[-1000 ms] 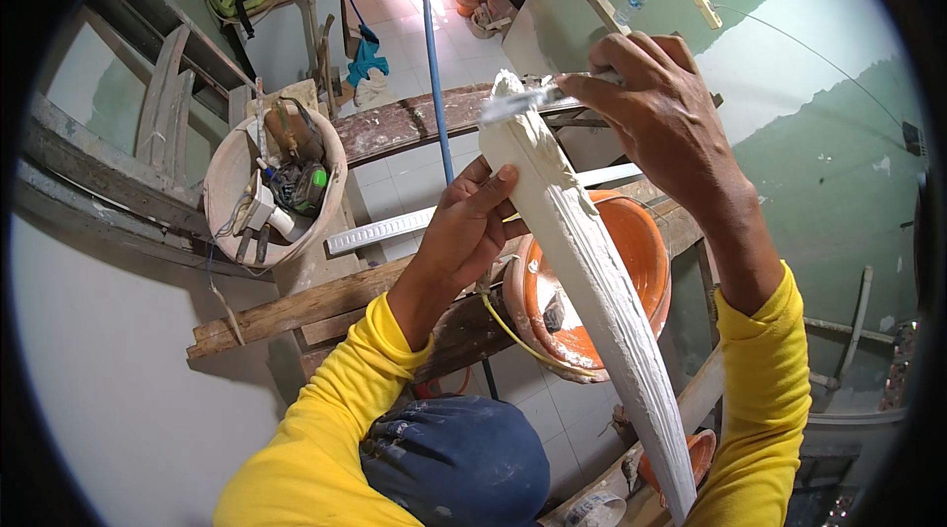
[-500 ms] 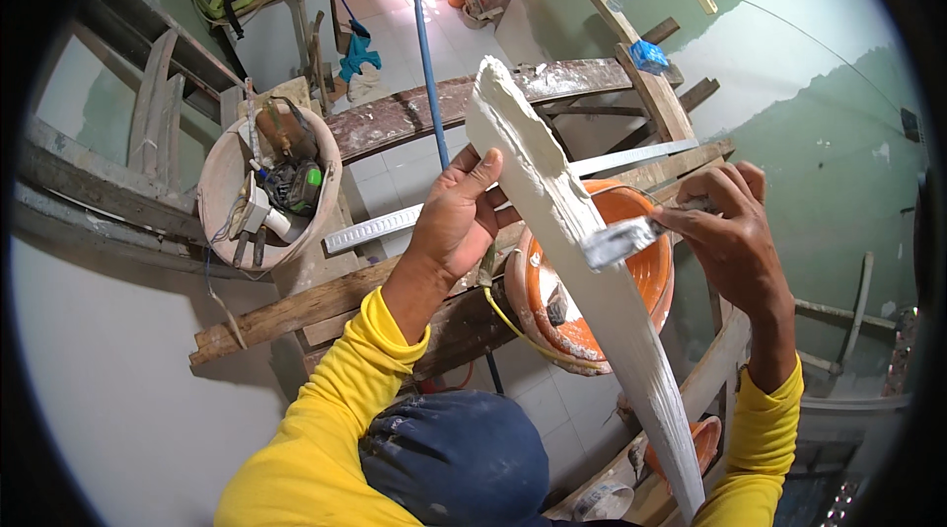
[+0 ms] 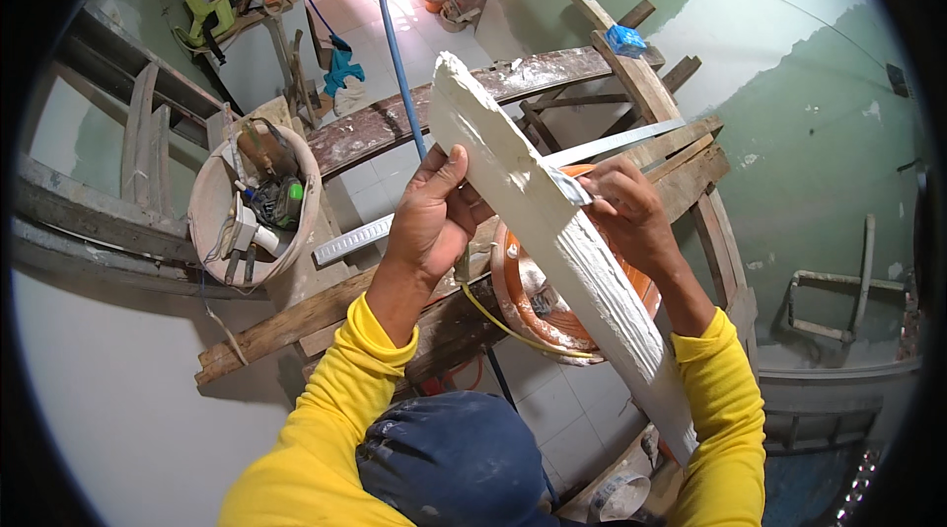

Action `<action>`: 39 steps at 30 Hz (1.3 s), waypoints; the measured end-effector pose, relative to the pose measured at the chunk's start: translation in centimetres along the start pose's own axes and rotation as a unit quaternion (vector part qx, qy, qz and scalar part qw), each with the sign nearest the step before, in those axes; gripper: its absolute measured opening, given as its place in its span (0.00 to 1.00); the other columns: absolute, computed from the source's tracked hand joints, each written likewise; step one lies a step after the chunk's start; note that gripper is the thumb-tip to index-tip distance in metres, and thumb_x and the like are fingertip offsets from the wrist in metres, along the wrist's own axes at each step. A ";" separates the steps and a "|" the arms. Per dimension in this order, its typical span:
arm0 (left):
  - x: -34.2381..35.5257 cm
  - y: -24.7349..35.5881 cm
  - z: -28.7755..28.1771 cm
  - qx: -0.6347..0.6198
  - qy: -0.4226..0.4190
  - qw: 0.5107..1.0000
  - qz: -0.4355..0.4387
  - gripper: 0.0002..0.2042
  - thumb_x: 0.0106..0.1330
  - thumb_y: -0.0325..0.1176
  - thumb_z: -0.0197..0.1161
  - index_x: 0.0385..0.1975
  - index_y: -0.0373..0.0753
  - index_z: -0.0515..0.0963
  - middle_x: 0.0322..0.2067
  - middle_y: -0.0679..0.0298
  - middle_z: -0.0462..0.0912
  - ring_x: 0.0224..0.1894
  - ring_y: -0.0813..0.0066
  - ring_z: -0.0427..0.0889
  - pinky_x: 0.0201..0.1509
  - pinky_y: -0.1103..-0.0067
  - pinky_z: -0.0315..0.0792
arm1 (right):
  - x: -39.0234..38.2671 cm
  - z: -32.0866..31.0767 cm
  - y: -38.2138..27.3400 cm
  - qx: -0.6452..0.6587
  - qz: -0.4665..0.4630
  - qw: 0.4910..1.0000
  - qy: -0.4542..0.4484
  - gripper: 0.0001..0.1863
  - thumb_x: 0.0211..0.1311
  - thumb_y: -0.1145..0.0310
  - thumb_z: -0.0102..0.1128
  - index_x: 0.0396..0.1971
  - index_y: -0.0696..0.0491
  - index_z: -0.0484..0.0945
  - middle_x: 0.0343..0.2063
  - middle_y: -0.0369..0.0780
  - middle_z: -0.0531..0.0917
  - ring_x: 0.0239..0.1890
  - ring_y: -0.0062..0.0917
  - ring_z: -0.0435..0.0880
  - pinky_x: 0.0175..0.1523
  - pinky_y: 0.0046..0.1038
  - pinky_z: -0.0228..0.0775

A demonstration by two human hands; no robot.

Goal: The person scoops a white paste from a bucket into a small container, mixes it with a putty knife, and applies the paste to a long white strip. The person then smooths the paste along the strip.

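My left hand [image 3: 430,216] grips a long white board [image 3: 498,157] by its left edge, thumb on the face and fingers behind. The board slants from the upper middle down toward my right forearm, with rough white plaster along its edge. My right hand [image 3: 631,216] is closed round a putty knife [image 3: 570,186], whose metal blade lies against the board's right edge; its handle is hidden in the fingers. Beneath the board stands an orange bucket [image 3: 511,280], smeared with white plaster and partly covered by the board.
A pale bucket of tools [image 3: 205,221] stands at the left. Wooden beams [image 3: 281,335] and a metal strip [image 3: 350,243] cross below my hands. A blue pole [image 3: 395,43] rises ahead. Rounded navy cloth [image 3: 454,458] fills the lower middle, and a white tub [image 3: 619,495] sits lower right.
The putty knife has moved up and left along the board, from over its face to its right edge. The view has shifted, and the board appears farther left.
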State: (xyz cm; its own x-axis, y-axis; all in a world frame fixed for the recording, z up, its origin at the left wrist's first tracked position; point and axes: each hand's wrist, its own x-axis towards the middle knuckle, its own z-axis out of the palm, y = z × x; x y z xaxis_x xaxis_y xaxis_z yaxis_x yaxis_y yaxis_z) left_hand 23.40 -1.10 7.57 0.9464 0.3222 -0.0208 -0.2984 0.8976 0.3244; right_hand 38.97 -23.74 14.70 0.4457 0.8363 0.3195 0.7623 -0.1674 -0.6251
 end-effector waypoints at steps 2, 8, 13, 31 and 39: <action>-0.1 -0.1 -0.1 0.002 0.001 1.000 0.001 0.13 0.80 0.36 0.63 0.60 0.46 0.78 0.54 0.61 0.88 0.56 0.63 0.88 0.62 0.58 0.85 | -1.5 -1.9 0.5 -0.060 0.016 0.998 -0.001 0.10 0.61 0.85 0.71 0.39 0.56 0.83 0.40 0.39 0.80 0.45 0.29 0.84 0.48 0.30 0.78; 0.4 -0.3 -0.2 -0.015 -0.015 1.000 0.000 0.13 0.81 0.36 0.61 0.61 0.46 0.78 0.54 0.61 0.88 0.56 0.64 0.89 0.61 0.59 0.86 | -1.5 -4.3 -0.1 0.210 0.152 0.966 0.006 0.08 0.78 0.70 0.62 0.49 0.56 0.82 0.39 0.33 0.81 0.43 0.17 0.79 0.47 0.23 0.72; 0.4 -0.4 -0.1 -0.017 -0.024 1.000 -0.010 0.13 0.81 0.35 0.60 0.61 0.46 0.78 0.54 0.61 0.88 0.56 0.64 0.89 0.61 0.58 0.85 | 1.6 -3.4 -1.4 0.268 0.259 0.904 -0.212 0.20 0.81 0.55 0.60 0.48 0.60 0.85 0.32 0.30 0.81 0.36 0.11 0.76 0.40 0.19 0.69; 0.7 -0.5 -0.2 -0.004 -0.002 1.000 -0.007 0.11 0.80 0.34 0.62 0.59 0.47 0.80 0.53 0.61 0.89 0.54 0.65 0.90 0.58 0.58 0.87 | -0.7 -0.4 -0.4 -0.119 -0.138 0.983 0.035 0.14 0.64 0.81 0.68 0.46 0.58 0.75 0.44 0.48 0.81 0.48 0.44 0.83 0.52 0.39 0.80; 0.6 -0.8 0.1 -0.015 -0.025 1.000 -0.003 0.13 0.81 0.35 0.61 0.61 0.46 0.79 0.55 0.61 0.88 0.57 0.64 0.89 0.61 0.57 0.85 | 0.0 -0.2 -0.5 -0.195 -0.115 0.974 -0.017 0.09 0.64 0.74 0.68 0.37 0.57 0.75 0.40 0.44 0.80 0.45 0.41 0.81 0.51 0.40 0.76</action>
State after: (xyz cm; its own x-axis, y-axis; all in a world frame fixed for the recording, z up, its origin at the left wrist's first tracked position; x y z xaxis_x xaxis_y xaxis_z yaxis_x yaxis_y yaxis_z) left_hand 24.26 -1.67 7.34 0.9532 0.3012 0.0256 -0.2950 0.9084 0.2961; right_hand 38.73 -23.80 15.14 0.2315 0.8908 0.3910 0.9634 -0.1542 -0.2191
